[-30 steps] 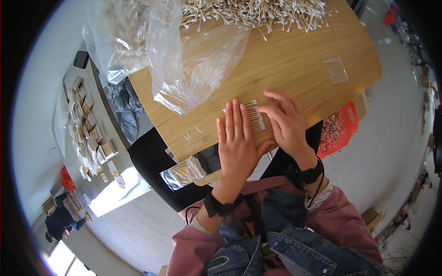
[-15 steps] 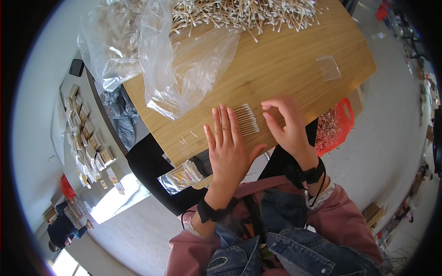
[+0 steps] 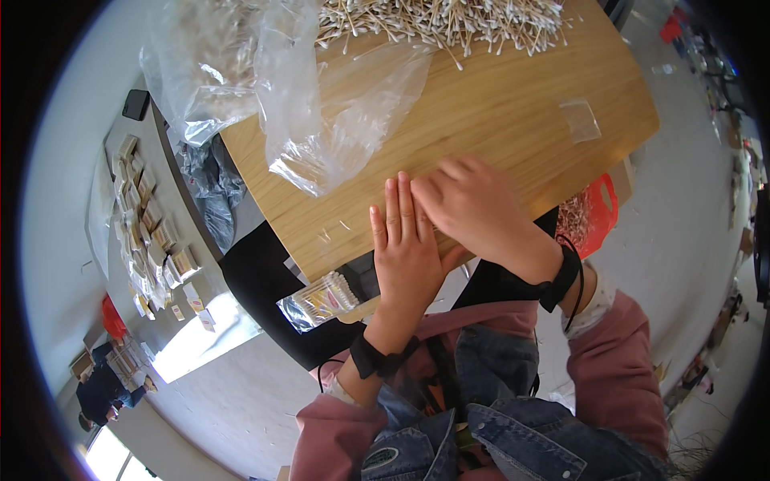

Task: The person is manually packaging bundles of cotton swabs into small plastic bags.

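Observation:
My left hand [image 3: 407, 260] lies flat near the front edge of the wooden table [image 3: 513, 104], its fingers stretched out. Right beside it, my right hand [image 3: 480, 207] curls over the spot where a row of cotton swabs lay. Its bent fingertips point down and touch or nearly touch the left hand's fingers. Both the row of swabs and whatever the right hand grips are hidden beneath it. At the table's far side spreads a large heap of loose cotton swabs [image 3: 457, 22].
A clear plastic bag [image 3: 293, 120] sprawls over the far left. A square of clear film [image 3: 579, 120] lies at right. Packed swabs [image 3: 325, 299] sit below the front edge, a red bag [image 3: 603, 210] beyond the right edge. Small packets [image 3: 146, 220] cover another table, with a person [image 3: 104, 389] beyond.
My right hand has moved left and curled down over the row of swabs, which has gone out of sight. The left hand stays flat on the table.

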Motion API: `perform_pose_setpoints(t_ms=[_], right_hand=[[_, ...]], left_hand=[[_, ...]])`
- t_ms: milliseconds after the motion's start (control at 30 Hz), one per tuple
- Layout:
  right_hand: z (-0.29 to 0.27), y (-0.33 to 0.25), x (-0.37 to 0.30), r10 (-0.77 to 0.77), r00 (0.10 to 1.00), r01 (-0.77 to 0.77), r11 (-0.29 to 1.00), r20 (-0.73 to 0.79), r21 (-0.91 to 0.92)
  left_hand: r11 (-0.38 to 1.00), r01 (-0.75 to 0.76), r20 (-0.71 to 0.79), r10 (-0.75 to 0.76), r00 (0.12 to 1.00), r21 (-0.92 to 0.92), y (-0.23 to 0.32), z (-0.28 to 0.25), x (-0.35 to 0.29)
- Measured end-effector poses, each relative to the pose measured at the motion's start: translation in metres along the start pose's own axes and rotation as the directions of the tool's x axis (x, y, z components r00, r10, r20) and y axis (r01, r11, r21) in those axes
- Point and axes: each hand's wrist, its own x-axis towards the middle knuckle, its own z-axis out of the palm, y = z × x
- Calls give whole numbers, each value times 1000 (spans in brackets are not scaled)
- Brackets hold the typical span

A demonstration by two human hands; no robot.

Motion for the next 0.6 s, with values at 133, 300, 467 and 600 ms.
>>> perform_pose_setpoints(t_ms=[133, 300, 467, 600], right_hand=[[2, -8, 4, -89, 996, 91, 979, 14, -183], [-46, 7, -26, 251, 954, -222, 959, 163, -175], [-89, 50, -122, 654, 708, -533, 743, 267, -405], [-81, 36, -136, 666, 743, -641, 737, 67, -214]], left_hand=[[999, -31, -67, 33, 997, 25, 1, 4, -1], [997, -10, -84, 4, 996, -72, -2, 0, -3], [962, -27, -117, -5, 993, -271, -6, -10, -15], [904, 31, -144, -102, 984, -426, -11, -27, -26]])
